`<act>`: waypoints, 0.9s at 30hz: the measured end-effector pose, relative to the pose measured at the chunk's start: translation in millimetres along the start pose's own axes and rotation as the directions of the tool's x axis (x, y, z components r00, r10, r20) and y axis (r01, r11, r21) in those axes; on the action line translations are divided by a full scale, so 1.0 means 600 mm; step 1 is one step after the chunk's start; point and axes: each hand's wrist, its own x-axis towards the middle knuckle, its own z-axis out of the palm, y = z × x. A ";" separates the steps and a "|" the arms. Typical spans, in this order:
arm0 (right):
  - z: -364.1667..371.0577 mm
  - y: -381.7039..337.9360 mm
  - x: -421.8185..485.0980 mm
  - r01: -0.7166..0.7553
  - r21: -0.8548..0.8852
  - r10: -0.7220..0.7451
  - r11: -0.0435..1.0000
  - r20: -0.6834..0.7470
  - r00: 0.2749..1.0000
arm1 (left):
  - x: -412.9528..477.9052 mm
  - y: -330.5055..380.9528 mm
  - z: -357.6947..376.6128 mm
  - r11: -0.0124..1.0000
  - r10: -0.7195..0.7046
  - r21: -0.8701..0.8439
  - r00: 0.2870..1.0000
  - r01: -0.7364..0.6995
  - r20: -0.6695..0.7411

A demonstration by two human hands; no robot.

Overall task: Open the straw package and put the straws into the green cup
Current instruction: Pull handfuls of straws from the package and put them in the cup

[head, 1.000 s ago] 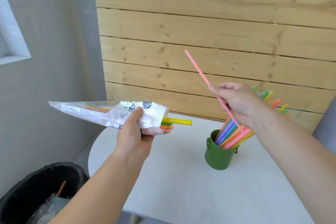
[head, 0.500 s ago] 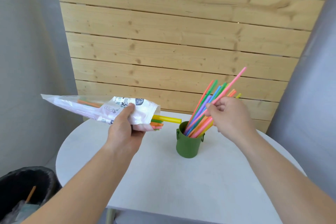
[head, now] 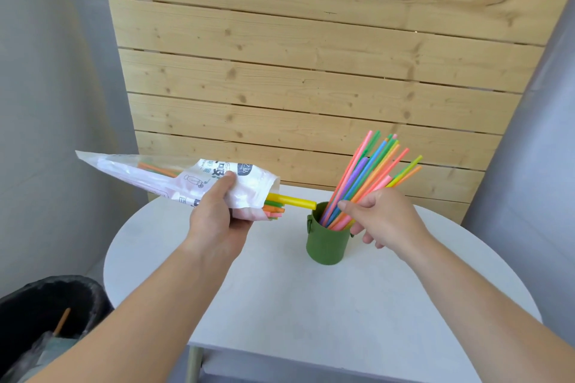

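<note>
Black bin (head: 46, 320) at lower left, nearest to me, lined with a bag; a brown stick stands among the rubbish inside. White round table (head: 280, 305) in front of me, both my forearms reaching over it.

My left hand (head: 217, 218) is clenched around the straw package (head: 174, 177), thumb on top across the printed label, fingers underneath. Package held above the table's left part, lying roughly level, sealed end pointing left, open mouth pointing right toward the cup. Straw ends poke out of the mouth: one yellow straw (head: 292, 200) reaches furthest, its tip just beside the cup rim; shorter green and orange ends sit below it.

My right hand (head: 382, 218) is loose, fingers spread, gripping nothing. It sits just right of the cup, the forefinger tip against the leaning straws.

Green cup (head: 326, 242) stands upright on the table, past centre. Bundle of coloured straws (head: 370, 171) inside it, fanned and tilted to the right: pink, orange, blue, purple, green, yellow.

Wooden plank wall (head: 311, 56) behind the table, grey walls either side
</note>
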 end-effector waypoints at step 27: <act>0.087 -0.072 -0.068 -0.367 0.766 0.128 0.527 0.356 0.926 | -0.032 -0.012 0.038 0.944 0.314 0.107 0.949 -0.312 -0.007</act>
